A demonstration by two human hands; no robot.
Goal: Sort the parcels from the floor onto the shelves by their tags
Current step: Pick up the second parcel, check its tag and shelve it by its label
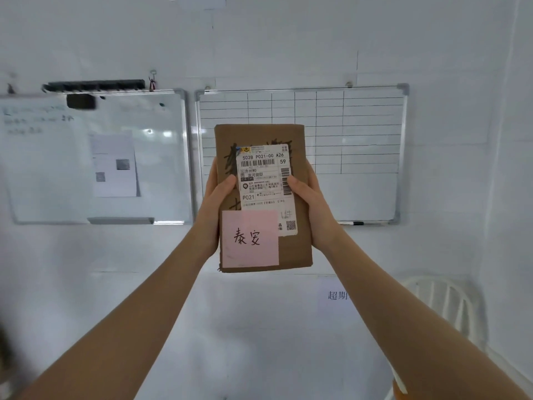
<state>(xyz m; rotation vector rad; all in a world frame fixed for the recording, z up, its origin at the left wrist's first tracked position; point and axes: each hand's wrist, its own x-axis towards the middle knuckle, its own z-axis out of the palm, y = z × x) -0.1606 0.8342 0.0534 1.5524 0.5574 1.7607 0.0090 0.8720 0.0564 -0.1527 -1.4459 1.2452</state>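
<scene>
A flat brown cardboard parcel (259, 134) is held upright in front of me at chest height. It carries a white shipping label (265, 180) with a barcode and a pink sticky tag (249, 239) with two handwritten characters at its lower left. My left hand (216, 203) grips the parcel's left edge, thumb on its face. My right hand (310, 203) grips the right edge, thumb on the label. No shelves or floor parcels are in view.
A white wall faces me with two whiteboards: one with notes and a pinned sheet (95, 157) on the left, one with a ruled grid (360, 134) on the right. A white plastic chair (450, 307) stands at the lower right. A small printed sign (336, 295) hangs low on the wall.
</scene>
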